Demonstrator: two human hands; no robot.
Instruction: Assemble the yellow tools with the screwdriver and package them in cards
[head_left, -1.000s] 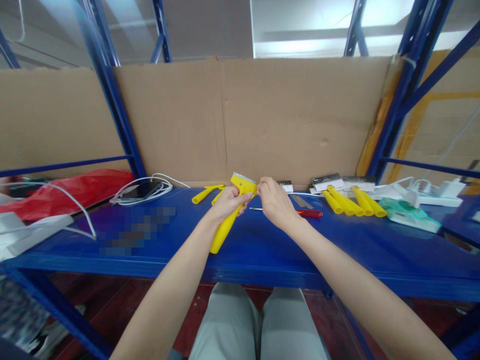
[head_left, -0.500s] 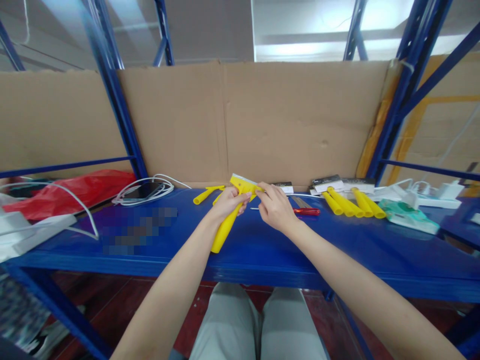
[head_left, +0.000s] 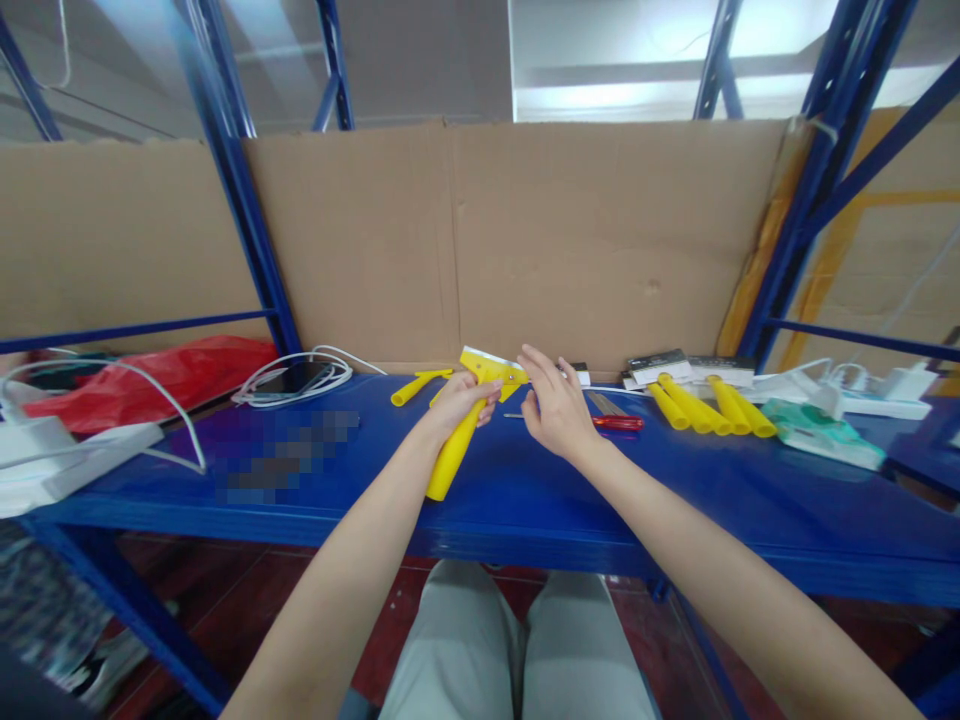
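A yellow scraper point(head_left: 456, 452) with a wide head and a pale blade edge is held above the blue table, its handle slanting down toward me. My left hand point(head_left: 459, 402) is wrapped round it just below the head. Beside the right end of the head is my right hand point(head_left: 555, 400), fingers apart and raised, with nothing visible in it. Behind my left hand another yellow tool point(head_left: 411, 388) lies on the table. A red-handled screwdriver point(head_left: 618, 423) lies just right of my right hand, its shaft tip showing to the left of that hand.
Several yellow handles point(head_left: 686, 408) lie at the right by black-and-white packets point(head_left: 660, 366) and a green-white packet point(head_left: 825, 435). White cables coil round a dark phone point(head_left: 291, 378) at the left, near a red bag point(head_left: 172, 380) and a power strip point(head_left: 82, 468). Cardboard point(head_left: 600, 240) stands behind.
My right hand has lifted its fingers off the scraper head and spread them. My left hand keeps its hold. The view has shifted slightly.
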